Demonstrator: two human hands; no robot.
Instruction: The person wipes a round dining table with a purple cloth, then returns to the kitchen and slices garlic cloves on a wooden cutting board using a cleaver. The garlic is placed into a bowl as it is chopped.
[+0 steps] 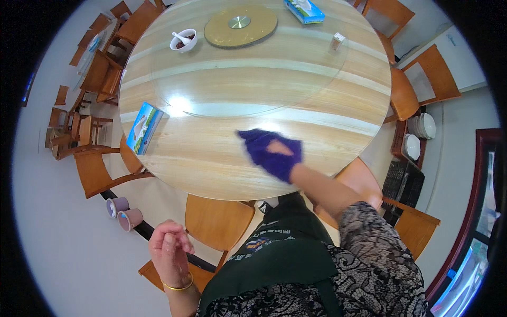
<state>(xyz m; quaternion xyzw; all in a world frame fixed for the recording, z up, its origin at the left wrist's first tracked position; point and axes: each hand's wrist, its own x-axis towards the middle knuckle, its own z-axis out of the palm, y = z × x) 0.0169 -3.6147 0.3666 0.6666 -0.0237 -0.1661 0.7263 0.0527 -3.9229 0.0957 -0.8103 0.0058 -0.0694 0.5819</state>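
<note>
My right hand (pixel 280 147) presses a purple cloth (pixel 257 149) against the near part of a round wood-grain table (pixel 206 158). Folds of the cloth cover most of that hand, and motion blurs it. Off the table at the lower left, my left hand (pixel 169 247) hangs in the air with its fingers loosely curled and nothing visible in it. A blue tissue box (pixel 145 128) lies near the table's left rim. Farther back is a white bowl (pixel 183 48) with dark contents and a white spoon (pixel 180 38).
A glass turntable (pixel 245 93) with a gold centre (pixel 222 25) covers the table's middle. Beyond are a second tissue box (pixel 304 11) and a toothpick container (pixel 337 41). Wooden chairs (pixel 219 218) ring the table. Two bins (pixel 130 220) stand lower left; crates with white dishes (pixel 412 146), right.
</note>
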